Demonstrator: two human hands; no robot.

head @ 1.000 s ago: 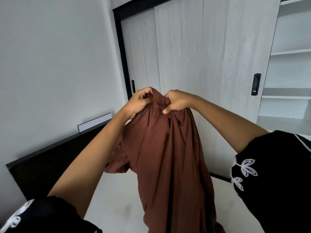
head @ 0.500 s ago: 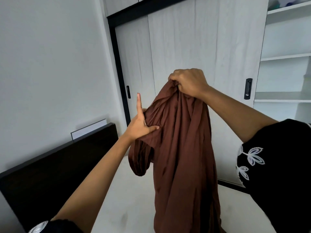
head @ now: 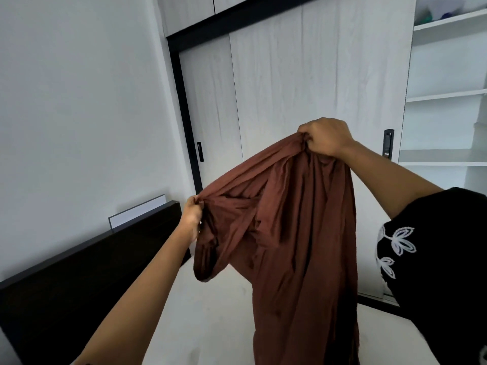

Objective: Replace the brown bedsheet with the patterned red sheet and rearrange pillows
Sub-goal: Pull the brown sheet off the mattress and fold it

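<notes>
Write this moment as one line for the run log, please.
stage: brown sheet off bed | left hand: grips brown sheet, low | right hand: grips it, high | sheet: hangs bunched | patterned red sheet: not seen

brown sheet [head: 295, 233]: lower end cut off by the bottom edge; bunched folds hide its corners
left hand [head: 191, 216]: fingertips buried in the cloth; its grip partly blurred
right hand [head: 326, 138]: fingertips hidden in the gathered fabric
headboard [head: 79, 280]: left end leaves the frame
top shelf [head: 448, 25]: items blurred and cut by the top edge; cannot tell what they are
mattress [head: 210, 325]: mostly behind the sheet and arms
</notes>
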